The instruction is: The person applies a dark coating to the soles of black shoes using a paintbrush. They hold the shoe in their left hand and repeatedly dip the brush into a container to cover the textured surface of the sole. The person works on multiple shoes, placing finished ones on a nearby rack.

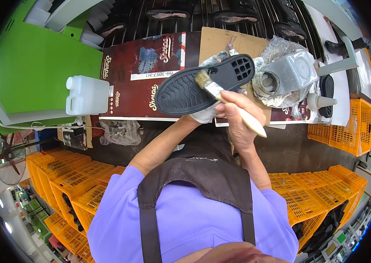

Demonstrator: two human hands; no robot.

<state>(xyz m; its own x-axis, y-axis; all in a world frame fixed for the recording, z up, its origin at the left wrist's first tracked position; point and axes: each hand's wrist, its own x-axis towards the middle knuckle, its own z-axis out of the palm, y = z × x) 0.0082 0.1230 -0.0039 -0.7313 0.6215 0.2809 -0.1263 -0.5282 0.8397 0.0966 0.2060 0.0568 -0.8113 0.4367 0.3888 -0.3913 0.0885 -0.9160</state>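
Observation:
My left hand, in a white covering, is under a black shoe sole and grips it from below; its fingertips show past the far edge. Patterned side up, the sole tilts with its square-holed heel at the far right. Closed around the pale wooden handle of a paintbrush is my right hand. The brush's bristles touch the middle of the sole.
An open clear plastic jar lies on crumpled plastic at right, beside a nozzle bottle. A white jug stands left on printed cardboard. Black shoes sit on rollers beyond. Orange crates stand behind me.

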